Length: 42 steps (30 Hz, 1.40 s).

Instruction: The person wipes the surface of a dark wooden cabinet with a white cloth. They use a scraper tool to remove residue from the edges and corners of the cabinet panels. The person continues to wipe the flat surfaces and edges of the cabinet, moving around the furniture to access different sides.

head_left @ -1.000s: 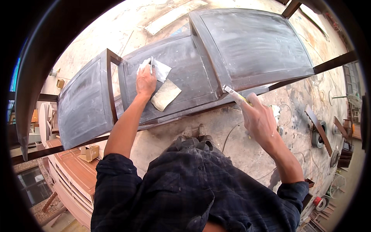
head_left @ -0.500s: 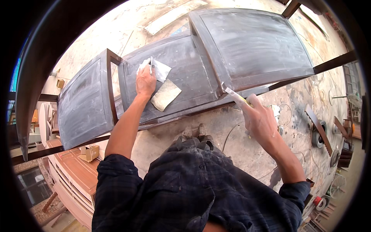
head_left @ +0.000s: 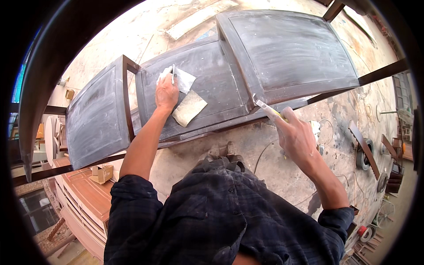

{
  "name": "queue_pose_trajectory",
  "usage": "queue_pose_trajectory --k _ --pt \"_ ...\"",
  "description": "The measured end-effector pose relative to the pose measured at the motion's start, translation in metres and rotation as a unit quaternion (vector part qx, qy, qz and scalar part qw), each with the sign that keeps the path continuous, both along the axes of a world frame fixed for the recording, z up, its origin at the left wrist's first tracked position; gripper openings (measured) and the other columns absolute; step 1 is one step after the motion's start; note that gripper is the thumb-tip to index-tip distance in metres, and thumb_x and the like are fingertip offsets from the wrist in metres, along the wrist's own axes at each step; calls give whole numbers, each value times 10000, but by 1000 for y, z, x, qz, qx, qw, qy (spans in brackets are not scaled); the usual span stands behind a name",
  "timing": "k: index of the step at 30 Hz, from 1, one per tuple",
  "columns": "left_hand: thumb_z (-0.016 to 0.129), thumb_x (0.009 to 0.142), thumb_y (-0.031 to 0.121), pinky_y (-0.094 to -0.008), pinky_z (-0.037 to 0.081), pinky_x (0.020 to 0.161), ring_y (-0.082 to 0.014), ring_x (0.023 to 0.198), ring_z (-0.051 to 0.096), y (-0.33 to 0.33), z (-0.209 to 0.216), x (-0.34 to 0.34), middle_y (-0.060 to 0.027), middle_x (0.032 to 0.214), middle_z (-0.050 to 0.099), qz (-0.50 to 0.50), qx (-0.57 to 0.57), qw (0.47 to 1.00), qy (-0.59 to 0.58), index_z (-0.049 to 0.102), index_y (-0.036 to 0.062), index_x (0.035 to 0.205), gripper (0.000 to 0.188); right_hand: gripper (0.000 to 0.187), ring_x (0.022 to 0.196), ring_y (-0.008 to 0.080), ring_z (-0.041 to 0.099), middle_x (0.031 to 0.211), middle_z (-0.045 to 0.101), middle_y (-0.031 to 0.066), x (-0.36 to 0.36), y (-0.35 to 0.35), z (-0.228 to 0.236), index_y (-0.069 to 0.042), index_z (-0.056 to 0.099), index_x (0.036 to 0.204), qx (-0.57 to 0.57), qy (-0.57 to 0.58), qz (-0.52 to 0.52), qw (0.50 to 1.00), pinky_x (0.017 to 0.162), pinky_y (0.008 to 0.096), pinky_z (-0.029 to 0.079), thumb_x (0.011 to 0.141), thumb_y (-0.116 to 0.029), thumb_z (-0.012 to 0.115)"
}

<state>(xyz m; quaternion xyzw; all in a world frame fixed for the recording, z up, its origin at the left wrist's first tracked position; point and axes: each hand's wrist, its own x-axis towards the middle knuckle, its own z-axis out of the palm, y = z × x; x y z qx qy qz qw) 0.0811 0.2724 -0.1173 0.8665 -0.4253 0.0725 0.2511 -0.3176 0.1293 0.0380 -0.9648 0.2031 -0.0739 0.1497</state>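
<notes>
The change from a second ago is slight: the tip of the slim tool (head_left: 268, 110) sits a little differently at the edge of the dark panelled furniture piece (head_left: 296, 51), while the left hand (head_left: 167, 93) and the two pale sheets beside it lie where they did. The right hand (head_left: 297, 136) closes around the tool's yellowish handle, pinching it with the index finger stretched along it; the blade reaches the near corner where the raised right panel meets the lower middle one. The left hand rests over the middle panel, fingers bent and whitened at the tips — whether they grip the white sheet (head_left: 184, 79) or only press on it, I cannot tell.

The furniture piece lies across the view in front of the person, its three panels stepped, grey-black and clouded with whitish smears, with brown-black framing and long legs (head_left: 382, 72) reaching out at the right. A cream sheet (head_left: 190, 108) lies on the middle panel, just beside the left wrist.

Below stretches a stained concrete floor (head_left: 269, 170). At lower left, a small cardboard box (head_left: 102, 174) sits on reddish-brown woodwork (head_left: 81, 190); at right are a brown plank (head_left: 365, 148) and a red reel (head_left: 363, 230). The left hand hides part of the middle panel — and the right hand covers most of the handle
</notes>
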Motion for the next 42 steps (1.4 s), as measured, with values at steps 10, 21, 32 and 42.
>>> queue_pose_trajectory --k 10,21,32,42 --pt "517 1024 225 -485 436 1031 -424 1204 557 1 -1 1 -232 1296 615 -10 -15 1000 -14 597 10 1277 341 431 716 338 636 951 531 124 0 3 5 -129 621 1264 7 20 3 1000 597 470 516 847 -22 630" --pt "499 1031 242 -496 441 1015 -436 1165 569 1 1 -1 -239 1245 631 9 30 999 -7 602 3 1245 337 532 702 341 623 930 529 123 4 4 7 -183 585 1358 14 3 3 1000 587 472 504 855 -13 612" --pt "490 1034 241 -504 430 1022 -445 1180 552 -1 0 -1 -248 1245 624 -5 5 1000 8 597 -8 1242 341 300 682 352 629 956 547 122 -18 -8 0 -89 656 1111 -1 -19 -26 999 586 468 522 825 -3 624" --pt "510 1029 244 -518 435 995 -462 1102 566 0 -2 -1 -248 1133 654 -9 -35 999 -20 604 -2 1066 265 473 682 343 627 940 534 121 -7 -12 9 -155 621 1278 -3 14 -2 1000 590 474 512 829 -5 624"
